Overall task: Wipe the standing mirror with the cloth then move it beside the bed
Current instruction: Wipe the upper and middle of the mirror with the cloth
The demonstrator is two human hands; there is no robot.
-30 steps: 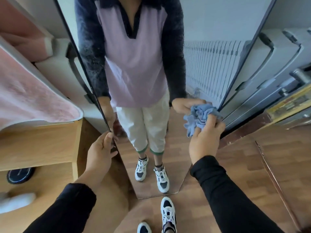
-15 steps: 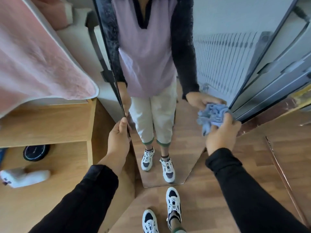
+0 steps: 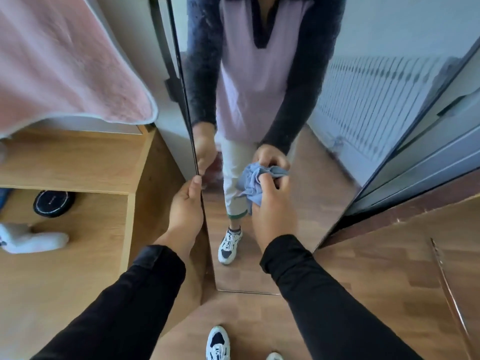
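The standing mirror [image 3: 324, 162] rises in front of me, black-framed, its foot on the wooden floor. It reflects my body, arms and one shoe. My left hand [image 3: 185, 206] grips the mirror's left edge at mid height. My right hand [image 3: 272, 209] holds a bunched light-blue cloth [image 3: 253, 184] pressed against the glass near the lower middle. The bed [image 3: 65, 162] with a pink blanket [image 3: 59, 66] lies to the left, right beside the mirror's left edge.
Under the wooden bed frame sit a round black device [image 3: 53, 203] and a white object [image 3: 28, 239]. Grey cabinet doors with handles [image 3: 446, 141] stand behind the mirror on the right. My shoes [image 3: 217, 342] are on the wood floor below.
The view shifted so the mirror sits further right and larger. My right hand with the cloth moved from the mirror's right edge toward its middle. My left hand stays on the left edge.
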